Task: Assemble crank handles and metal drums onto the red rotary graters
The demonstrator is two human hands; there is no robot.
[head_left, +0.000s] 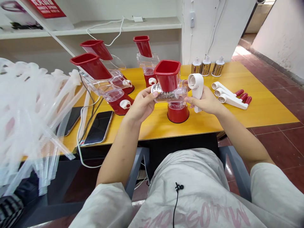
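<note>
A rotary grater (167, 76) with a red hopper, clear body and red base stands upright in front of me. A metal grating drum (165, 96) lies inside its clear horizontal barrel. My left hand (144, 104) is closed round the barrel's left end, thumb in front. In my right hand (205, 99) is a white crank handle (196, 90), held upright beside the barrel's right end, its round socket at the top. The right thumb tip is close to that end; whether it touches, I cannot tell. The fingers behind the handle are partly hidden.
Three similar graters, including a front one (121, 103), stand left and behind. Three grating drums (205, 67) stand at the back right, near three crank handles (231, 96). A phone (99, 126), cables and a heap of translucent plastic pieces (42, 120) are at the left.
</note>
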